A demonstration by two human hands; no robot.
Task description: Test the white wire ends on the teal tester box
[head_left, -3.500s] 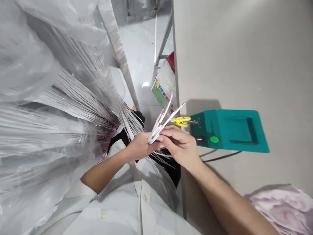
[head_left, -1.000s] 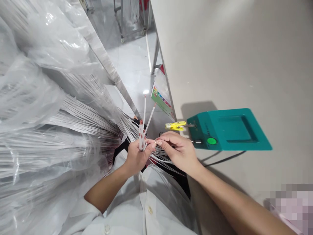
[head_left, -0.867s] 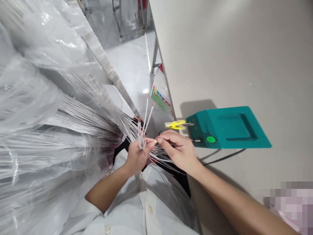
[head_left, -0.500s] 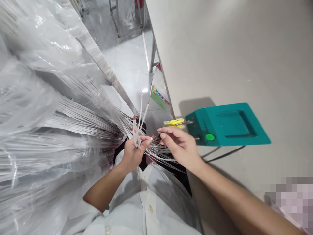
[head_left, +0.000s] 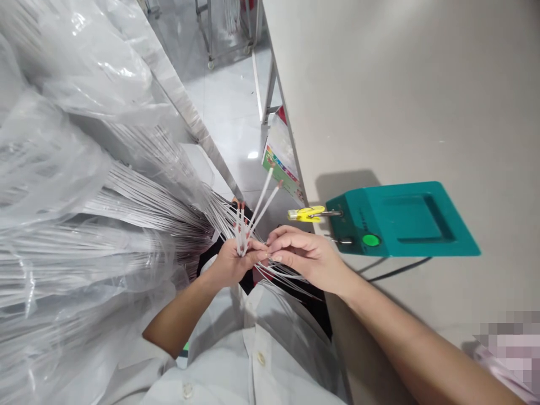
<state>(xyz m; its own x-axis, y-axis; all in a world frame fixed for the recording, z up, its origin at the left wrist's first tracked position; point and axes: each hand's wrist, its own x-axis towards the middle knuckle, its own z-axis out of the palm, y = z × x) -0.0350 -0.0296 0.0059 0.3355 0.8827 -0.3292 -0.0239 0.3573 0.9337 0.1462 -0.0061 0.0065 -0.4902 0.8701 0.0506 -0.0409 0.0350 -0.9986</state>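
Note:
My left hand (head_left: 232,261) is closed around several white wires (head_left: 261,199) whose reddish, copper-looking ends stand up above the fingers. Thumb and fingers of my right hand (head_left: 310,256) pinch together right at the left fingertips. Whatever lies in that pinch is hidden by the fingers. More loose wires (head_left: 282,275) run beneath both hands across my lap. Just right of my right hand, a teal device (head_left: 379,219) with a green button sits on the table, and a yellow clip (head_left: 307,214) is attached to its upper metal post.
Large bundles of white wires (head_left: 147,194) in clear plastic bags (head_left: 50,152) fill the left side. The pale table (head_left: 400,101) extends on the right. A printed box (head_left: 282,163) and a wheeled metal rack (head_left: 211,34) are beyond. A pixelated patch (head_left: 514,354) covers the lower right corner.
My right hand has come left and slightly down, so its fingertips now meet the left fingertips. The held wires lean further right. The whole view has shifted a little.

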